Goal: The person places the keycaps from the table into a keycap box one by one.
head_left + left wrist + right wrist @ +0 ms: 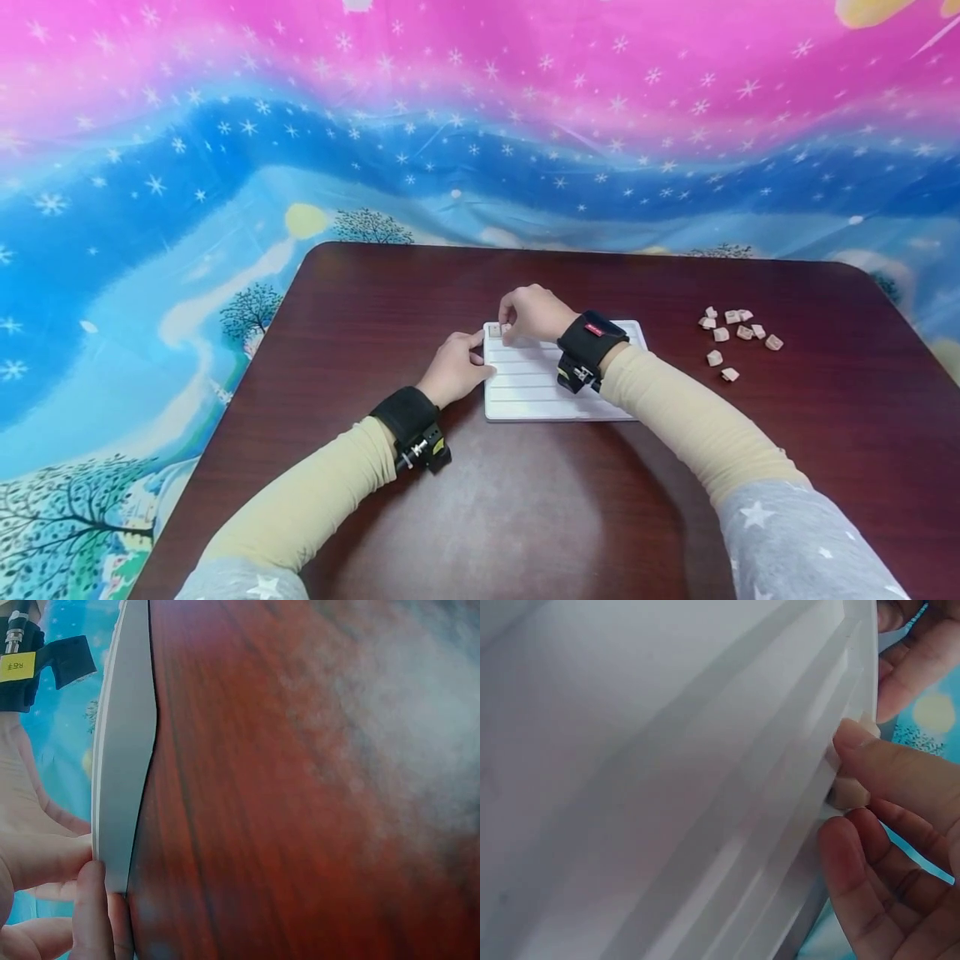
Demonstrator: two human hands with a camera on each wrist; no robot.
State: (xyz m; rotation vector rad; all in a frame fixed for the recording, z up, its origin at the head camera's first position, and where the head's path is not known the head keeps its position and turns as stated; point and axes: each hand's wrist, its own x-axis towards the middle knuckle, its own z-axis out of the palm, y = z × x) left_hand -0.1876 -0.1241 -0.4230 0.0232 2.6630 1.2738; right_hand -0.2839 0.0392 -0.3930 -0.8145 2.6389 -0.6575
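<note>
A white ridged tray (525, 392) lies on the table, its rows running side to side. My left hand (455, 369) holds the tray's left edge near the far corner, thumb on the rim (96, 787) and fingers along the side. Above the far row, my right hand (542, 313) pinches a small off-white keycap (849, 793) between thumb and fingers. Another keycap (494, 331) sits in the tray's far left corner, just left of the right fingertips. The right hand and wrist cover part of the tray in the head view.
Several loose off-white keycaps (721, 334) lie scattered on the dark wooden table (787, 433), right of the tray. Each wrist wears a black strap with a camera mount (577, 372). A patterned cloth (480, 150) hangs behind the table's far edge.
</note>
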